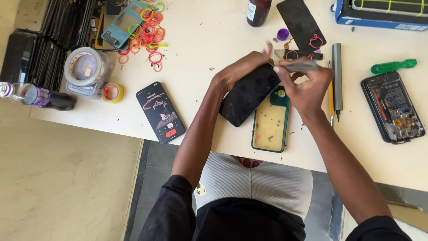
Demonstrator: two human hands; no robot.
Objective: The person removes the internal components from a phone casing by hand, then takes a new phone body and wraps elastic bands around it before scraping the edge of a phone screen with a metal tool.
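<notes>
A lit black smartphone (160, 112) lies left on the white table (200, 40). The left hand (240, 71) clamps the dark flat phone panel (248, 94), its long axis slanting up-right above the green-rimmed yellowish phone case (269, 125). The right hand (307, 87), fingers pinched together on a thin grey tool (299, 66), meets the panel's upper right end.

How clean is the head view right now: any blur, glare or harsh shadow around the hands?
Head view: bright, even daylight on the white table, soft shadows only. The right hand and the thin tool in its grip are motion-blurred, as are the left hand fingertips. The dark phone it holds shows dull reflection, no strong glare. Static things like the lit phone stay sharp.
</notes>
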